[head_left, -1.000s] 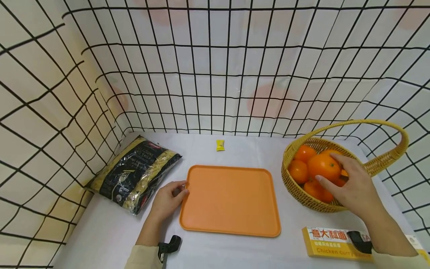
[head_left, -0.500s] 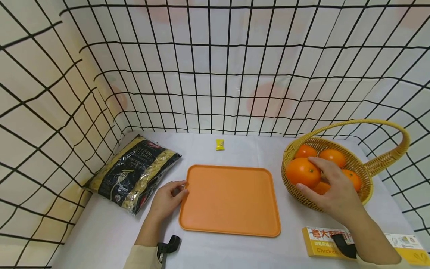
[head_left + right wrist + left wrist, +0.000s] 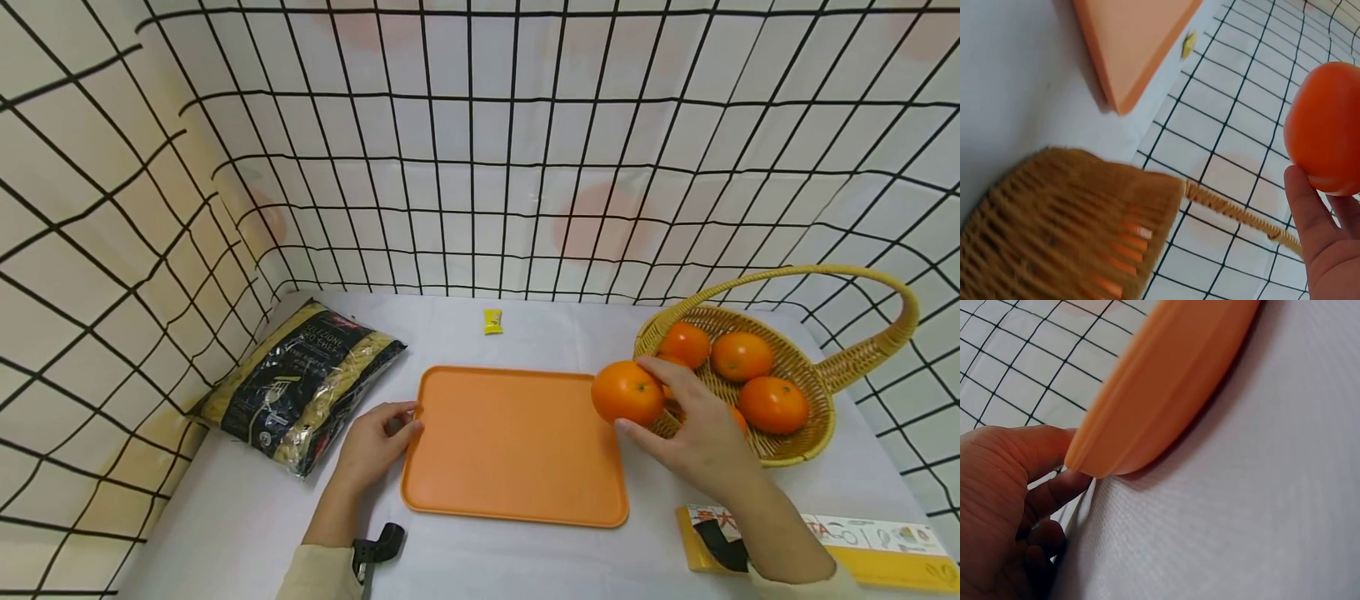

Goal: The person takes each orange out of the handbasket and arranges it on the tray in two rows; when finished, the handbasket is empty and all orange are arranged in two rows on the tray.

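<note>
My right hand (image 3: pixel 705 437) holds a glossy orange (image 3: pixel 627 393) between thumb and fingers, over the right edge of an orange tray (image 3: pixel 517 450). In the right wrist view the held orange (image 3: pixel 1325 128) is up above the rim of the wicker basket (image 3: pixel 1054 219). Several more oranges (image 3: pixel 742 357) lie in that basket, partly behind my right hand. At the tray's left edge, my left hand (image 3: pixel 375 446) pinches the rim; the left wrist view has thumb and finger at the tray's corner (image 3: pixel 1141 394), with the tray on the white cloth.
A black and gold pasta bag (image 3: pixel 300 383) lies left of the tray. Behind it is a small yellow packet (image 3: pixel 492 322). A yellow and white box (image 3: pixel 862 546) lies under my right forearm. The basket's tall handle (image 3: pixel 862 358) leans right. Black wire grid (image 3: pixel 487 167) encloses the back and sides.
My right hand has lifted the orange out of the basket and moved left to the tray's right edge, uncovering other oranges. The left hand has stayed at the tray's rim.
</note>
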A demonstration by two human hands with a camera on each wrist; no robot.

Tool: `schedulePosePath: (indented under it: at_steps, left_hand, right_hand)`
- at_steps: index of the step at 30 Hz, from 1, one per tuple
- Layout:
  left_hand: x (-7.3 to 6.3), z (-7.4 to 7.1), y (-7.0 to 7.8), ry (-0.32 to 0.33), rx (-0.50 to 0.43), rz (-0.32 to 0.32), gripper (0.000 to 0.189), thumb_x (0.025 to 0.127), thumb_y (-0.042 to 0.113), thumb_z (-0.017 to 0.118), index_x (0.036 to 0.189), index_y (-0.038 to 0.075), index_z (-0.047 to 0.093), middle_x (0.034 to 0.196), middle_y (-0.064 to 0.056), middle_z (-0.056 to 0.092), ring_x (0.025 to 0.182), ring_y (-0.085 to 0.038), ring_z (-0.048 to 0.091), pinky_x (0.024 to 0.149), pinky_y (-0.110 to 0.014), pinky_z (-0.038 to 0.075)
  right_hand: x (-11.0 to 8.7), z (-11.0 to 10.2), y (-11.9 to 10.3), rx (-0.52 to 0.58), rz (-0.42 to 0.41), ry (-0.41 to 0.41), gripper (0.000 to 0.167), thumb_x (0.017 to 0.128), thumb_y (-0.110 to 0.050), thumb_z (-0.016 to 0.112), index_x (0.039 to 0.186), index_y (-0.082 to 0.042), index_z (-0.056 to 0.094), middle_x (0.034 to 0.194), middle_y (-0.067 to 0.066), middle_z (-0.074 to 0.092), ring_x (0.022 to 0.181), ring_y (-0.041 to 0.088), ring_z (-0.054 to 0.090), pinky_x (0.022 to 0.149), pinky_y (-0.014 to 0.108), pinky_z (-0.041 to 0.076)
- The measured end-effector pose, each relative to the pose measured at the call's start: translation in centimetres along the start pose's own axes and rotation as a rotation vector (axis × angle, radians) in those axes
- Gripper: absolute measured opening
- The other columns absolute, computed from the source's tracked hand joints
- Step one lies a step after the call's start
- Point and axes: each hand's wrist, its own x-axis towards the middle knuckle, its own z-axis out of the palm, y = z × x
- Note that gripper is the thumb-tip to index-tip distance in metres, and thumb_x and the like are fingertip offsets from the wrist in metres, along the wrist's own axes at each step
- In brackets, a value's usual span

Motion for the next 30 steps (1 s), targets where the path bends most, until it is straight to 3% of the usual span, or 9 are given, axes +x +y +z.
schedulePosePath:
  at_steps: [2, 4, 7, 18, 30]
  left_hand:
    - [0.0, 0.0, 0.1, 0.001, 0.001, -0.001, 0.033, 0.09, 0.024, 0.079, 0.122, 0.018, 0.075, 0.095, 0.002, 0.069, 0.079, -0.011, 0.053, 0.072, -0.025, 0.044]
    - [0.0, 0.0, 0.1, 0.001, -0.001, -0.001, 0.032, 0.09, 0.024, 0.079, 0.122, 0.017, 0.075, 0.094, 0.001, 0.069, 0.078, -0.011, 0.054, 0.072, -0.025, 0.044]
    - [0.0, 0.1, 0.1, -0.002, -0.001, -0.002, 0.032, 0.09, 0.024, 0.079, 0.122, 0.018, 0.075, 0.095, 0.002, 0.069, 0.078, -0.011, 0.054, 0.072, -0.025, 0.044]
    - [0.0, 0.0, 0.1, 0.014, 0.016, 0.026, 0.032, 0.089, 0.024, 0.079, 0.121, 0.018, 0.075, 0.094, 0.003, 0.07, 0.078, -0.009, 0.054, 0.071, -0.025, 0.045]
    - [0.1, -0.2, 0.2, -0.007, 0.005, -0.006, 0.032, 0.09, 0.026, 0.079, 0.121, 0.018, 0.075, 0.094, 0.002, 0.07, 0.079, -0.011, 0.056, 0.073, -0.026, 0.045]
  right_hand:
    - [0.0, 0.4, -0.3, -0.006, 0.001, -0.004, 0.079, 0.08, -0.039, 0.087, 0.148, -0.02, 0.05, 0.142, 0.01, 0.058, 0.113, 0.033, 0.066, 0.095, 0.044, 0.055]
    - [0.1, 0.8, -0.5, 0.004, 0.007, -0.016, 0.079, 0.081, -0.04, 0.086, 0.148, -0.02, 0.05, 0.143, 0.012, 0.058, 0.115, 0.036, 0.066, 0.094, 0.057, 0.051]
    - [0.2, 1.3, -0.8, 0.007, 0.021, -0.031, 0.078, 0.082, -0.044, 0.085, 0.148, -0.02, 0.05, 0.148, 0.013, 0.055, 0.123, 0.039, 0.061, 0.096, 0.063, 0.048]
    - [1.0, 3.2, -2.2, 0.129, 0.019, -0.07, 0.073, 0.084, -0.043, 0.083, 0.146, -0.022, 0.052, 0.143, 0.003, 0.058, 0.123, 0.025, 0.062, 0.094, 0.046, 0.057]
    - [1.9, 6.5, -3.2, 0.251, 0.084, -0.138, 0.077, 0.082, -0.036, 0.086, 0.148, -0.018, 0.05, 0.149, 0.007, 0.055, 0.129, 0.031, 0.06, 0.101, 0.05, 0.053]
